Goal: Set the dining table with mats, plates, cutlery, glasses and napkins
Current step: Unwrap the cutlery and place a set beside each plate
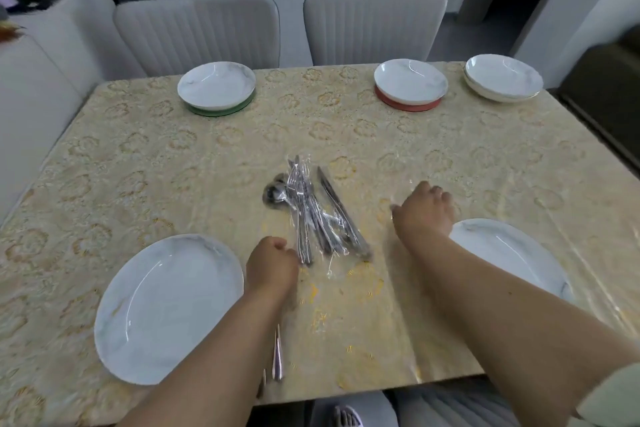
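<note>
Silver cutlery [313, 210], wrapped in clear plastic, is lying in a heap at the middle of the table [450, 156], which is wearing a cream cloth with gold flowers. From the head view, the left hand [273, 265] is sitting at the near end of that heap, its fingers curled under and touching the handles, though whether they are actually pinching a piece I cannot tell. The right hand [424, 210] is hovering just to the right of the cutlery, fingers bent loosely downward and holding nothing, its wrist passing over the rim of the near right plate [512, 253]. A near left plate [166, 308] is lying beside the left forearm, and a single utensil [277, 354] is resting near the table's front edge by that arm. Across the table, one plate is sitting on a green mat [221, 109], another on a red mat [408, 102], and a stack of plates [504, 81] is waiting at the far right corner.
</note>
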Demonstrator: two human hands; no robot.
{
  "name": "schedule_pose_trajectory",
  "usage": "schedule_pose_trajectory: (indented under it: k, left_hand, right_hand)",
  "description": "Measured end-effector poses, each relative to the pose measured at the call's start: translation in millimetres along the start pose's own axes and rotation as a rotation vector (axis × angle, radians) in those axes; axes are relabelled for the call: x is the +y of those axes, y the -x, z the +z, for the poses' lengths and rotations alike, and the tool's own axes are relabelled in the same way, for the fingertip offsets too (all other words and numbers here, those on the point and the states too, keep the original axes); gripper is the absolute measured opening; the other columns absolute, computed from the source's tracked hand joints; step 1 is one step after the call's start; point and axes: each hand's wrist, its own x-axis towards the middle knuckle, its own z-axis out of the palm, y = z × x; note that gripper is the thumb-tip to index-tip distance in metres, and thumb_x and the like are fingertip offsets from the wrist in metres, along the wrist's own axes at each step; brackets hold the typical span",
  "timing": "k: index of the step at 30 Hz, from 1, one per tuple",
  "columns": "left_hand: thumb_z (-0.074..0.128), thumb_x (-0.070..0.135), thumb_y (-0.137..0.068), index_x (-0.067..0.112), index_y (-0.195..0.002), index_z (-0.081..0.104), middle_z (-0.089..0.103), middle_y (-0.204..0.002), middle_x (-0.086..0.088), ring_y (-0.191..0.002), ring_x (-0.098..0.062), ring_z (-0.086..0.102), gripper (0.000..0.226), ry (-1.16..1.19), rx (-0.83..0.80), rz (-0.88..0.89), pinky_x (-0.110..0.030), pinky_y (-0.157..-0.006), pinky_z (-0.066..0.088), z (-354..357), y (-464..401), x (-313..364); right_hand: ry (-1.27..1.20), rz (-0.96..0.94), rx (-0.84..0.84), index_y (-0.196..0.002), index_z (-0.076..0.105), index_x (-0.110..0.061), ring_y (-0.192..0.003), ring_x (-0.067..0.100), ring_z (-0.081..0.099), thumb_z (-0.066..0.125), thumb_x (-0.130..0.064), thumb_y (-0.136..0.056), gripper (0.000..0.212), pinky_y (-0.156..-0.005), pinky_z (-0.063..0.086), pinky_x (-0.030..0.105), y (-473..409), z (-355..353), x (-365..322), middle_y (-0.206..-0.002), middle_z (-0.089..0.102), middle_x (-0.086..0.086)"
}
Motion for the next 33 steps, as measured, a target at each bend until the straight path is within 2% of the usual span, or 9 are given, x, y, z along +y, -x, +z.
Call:
schedule_pose_trajectory:
  k: [2,5,9,11,16,20,24,28,33]
  left_hand:
    - [0.05,0.012,-0.092,0.009,-0.142,0.043,0.048,-0.141,-0.007,-0.128,-0.025,0.047,0.05,-0.05,-0.013,-0.005,-0.027,-0.093,0.036,3,-10,5]
    - [0.049,0.014,-0.09,0.011,-0.145,0.038,0.041,-0.145,-0.014,-0.131,-0.032,0.041,0.057,-0.134,-0.008,-0.096,-0.032,-0.101,0.037,8,-29,9]
    - [0.049,0.012,-0.087,0.002,-0.11,0.061,0.059,-0.114,-0.02,-0.107,-0.036,0.055,0.028,-0.322,-0.04,0.034,-0.033,-0.083,0.044,10,-30,9]
    - [0.05,0.006,-0.084,-0.001,-0.094,0.063,0.06,-0.104,-0.022,-0.097,-0.037,0.058,0.018,-0.321,-0.015,0.12,-0.034,-0.076,0.045,12,-26,3]
    - [0.055,0.009,-0.087,0.007,-0.1,0.063,0.051,-0.105,-0.01,-0.091,-0.027,0.059,0.016,-0.494,0.031,0.337,-0.033,-0.076,0.047,17,2,-14]
    - [0.085,0.014,-0.053,0.017,-0.069,0.059,0.052,-0.069,-0.003,-0.056,-0.016,0.055,0.03,-0.585,-0.025,0.407,-0.018,-0.045,0.031,24,24,-20]
    - [0.05,0.006,-0.091,0.01,-0.1,0.059,0.053,-0.11,-0.01,-0.099,-0.025,0.053,0.013,-0.507,0.004,0.372,-0.024,-0.07,0.034,27,36,-32]
    - [0.047,-0.002,-0.083,0.014,-0.106,0.054,0.044,-0.116,-0.003,-0.102,-0.02,0.046,0.029,-0.528,0.03,0.375,-0.023,-0.075,0.033,24,49,-38]
    - [0.048,-0.002,-0.082,0.012,-0.11,0.056,0.043,-0.125,-0.003,-0.105,-0.021,0.042,0.033,-0.484,0.054,0.348,-0.025,-0.087,0.041,23,62,-50]
  right_hand:
    - [-0.08,-0.218,0.077,-0.129,0.046,-0.009,-0.119,0.027,0.044,0.054,-0.035,-0.093,0.045,-0.099,0.035,0.034,13,4,-21,-0.125,0.053,0.01]
    - [-0.372,-0.538,-0.154,-0.13,0.053,-0.016,-0.119,0.022,0.047,0.051,-0.018,-0.093,0.037,-0.099,0.037,0.03,32,18,-67,-0.126,0.056,0.006]
    - [-0.304,-0.838,-0.348,-0.128,0.059,-0.018,-0.124,0.024,0.045,0.046,-0.016,-0.096,0.034,-0.1,0.039,0.034,42,31,-113,-0.13,0.056,0.008]
    - [-0.116,-0.86,-0.314,-0.126,0.06,-0.018,-0.125,0.025,0.043,0.043,-0.019,-0.097,0.033,-0.098,0.04,0.035,35,33,-119,-0.128,0.056,0.01]
    - [0.07,-0.77,-0.082,-0.113,0.06,-0.014,-0.114,0.026,0.051,0.049,-0.014,-0.093,0.024,-0.085,0.043,0.032,29,30,-121,-0.115,0.062,0.007]
    - [0.2,-0.716,-0.056,-0.11,0.063,-0.012,-0.107,0.025,0.056,0.049,-0.008,-0.091,0.024,-0.079,0.042,0.031,33,29,-129,-0.112,0.064,0.007]
    - [0.23,-0.674,-0.111,-0.114,0.062,-0.009,-0.114,0.027,0.054,0.045,-0.001,-0.088,0.032,-0.083,0.047,0.035,34,27,-136,-0.116,0.061,0.008]
    - [0.189,-0.638,-0.146,-0.113,0.062,-0.006,-0.112,0.028,0.054,0.045,0.002,-0.089,0.031,-0.083,0.048,0.035,40,21,-138,-0.115,0.061,0.01]
    - [0.024,-0.665,-0.075,-0.108,0.061,-0.004,-0.101,0.027,0.058,0.048,0.005,-0.087,0.027,-0.067,0.043,0.031,46,9,-147,-0.107,0.062,0.012]
